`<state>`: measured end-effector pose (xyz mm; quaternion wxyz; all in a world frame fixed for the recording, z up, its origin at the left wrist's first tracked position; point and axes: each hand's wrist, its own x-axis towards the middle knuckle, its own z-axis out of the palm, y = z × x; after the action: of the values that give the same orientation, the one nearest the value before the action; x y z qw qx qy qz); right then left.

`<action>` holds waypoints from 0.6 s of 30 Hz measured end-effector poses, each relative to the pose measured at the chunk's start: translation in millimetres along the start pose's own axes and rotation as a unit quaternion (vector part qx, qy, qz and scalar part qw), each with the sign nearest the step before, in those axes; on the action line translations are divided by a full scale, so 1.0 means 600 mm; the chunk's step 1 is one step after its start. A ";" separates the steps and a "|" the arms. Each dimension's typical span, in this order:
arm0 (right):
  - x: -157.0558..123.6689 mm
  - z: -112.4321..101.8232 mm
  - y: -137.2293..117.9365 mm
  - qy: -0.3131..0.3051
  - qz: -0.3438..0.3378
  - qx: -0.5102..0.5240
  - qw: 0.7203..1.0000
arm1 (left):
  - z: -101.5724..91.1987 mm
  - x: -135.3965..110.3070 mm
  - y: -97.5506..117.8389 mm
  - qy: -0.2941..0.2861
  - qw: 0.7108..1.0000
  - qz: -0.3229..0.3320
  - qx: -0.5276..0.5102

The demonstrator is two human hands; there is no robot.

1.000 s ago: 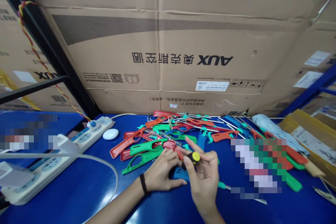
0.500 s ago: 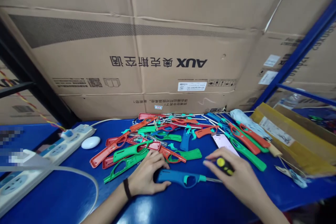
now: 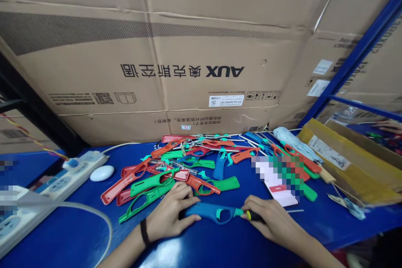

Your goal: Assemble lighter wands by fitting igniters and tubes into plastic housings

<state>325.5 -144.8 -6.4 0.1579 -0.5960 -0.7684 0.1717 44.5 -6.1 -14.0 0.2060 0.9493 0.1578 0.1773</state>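
Note:
A blue gas lighter [image 3: 207, 211] with a turquoise trigger and collar lies sideways on the blue tabletop in front of me. My left hand [image 3: 171, 213] is closed around its handle end, the thumb along the near side. At the other end, my right hand [image 3: 273, 217] has its fingertips at the turquoise collar. Tucked in that same hand is a screwdriver [image 3: 255, 216] with a black and yellow handle, mostly covered by the fingers. A thin metal rod [image 3: 295, 210] shows beyond the right hand; which of the two it belongs to I cannot tell.
Behind the hands lies a pile of red, green and blue lighter shells [image 3: 157, 180]. A phone [image 3: 281, 188] and more lighters [image 3: 295, 163] are at the right, beside a yellow-taped carton [image 3: 329, 155]. Left stand a power strip [image 3: 59, 188] and a white oval object [image 3: 102, 173].
My right hand has come down and left onto the lighter's collar end, the screwdriver still in it. More of the phone shows. My left hand keeps its hold.

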 end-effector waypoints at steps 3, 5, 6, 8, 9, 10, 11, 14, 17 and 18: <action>0.002 0.004 0.004 -0.002 0.018 0.046 0.999 | 0.002 -0.002 0.000 -0.003 1.000 0.007 -0.005; 0.003 0.008 0.005 0.002 0.029 0.080 0.996 | 0.004 -0.003 -0.001 -0.004 1.000 0.011 -0.008; 0.004 0.009 0.006 0.004 0.034 0.094 0.995 | 0.005 -0.004 -0.002 -0.004 1.000 0.014 -0.008; 0.004 0.010 0.007 0.009 0.043 0.108 0.993 | 0.006 -0.005 -0.004 0.001 1.000 0.021 -0.004; 0.004 0.010 0.006 0.011 0.047 0.109 0.993 | 0.007 -0.006 -0.005 0.004 1.000 0.024 0.001; 0.004 0.010 0.005 0.012 0.051 0.108 0.993 | 0.008 -0.005 -0.005 0.007 1.000 0.027 0.007; 0.004 0.009 0.003 0.012 0.052 0.105 0.993 | 0.009 -0.005 -0.004 0.011 0.999 0.030 0.015; 0.006 0.011 -0.009 0.007 0.040 0.085 0.996 | 0.014 0.001 0.005 0.013 0.998 0.048 0.050; 0.009 0.018 -0.023 0.011 0.020 0.064 0.998 | 0.022 0.000 0.023 0.013 0.993 0.065 0.098; 0.011 0.020 -0.026 0.012 0.023 0.064 0.998 | 0.025 -0.003 0.029 0.013 0.992 0.065 0.111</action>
<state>305.0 -143.2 -9.6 0.2008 -0.6042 -0.7401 0.2165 52.8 -27.1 -19.6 0.0851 0.9722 0.1167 0.1844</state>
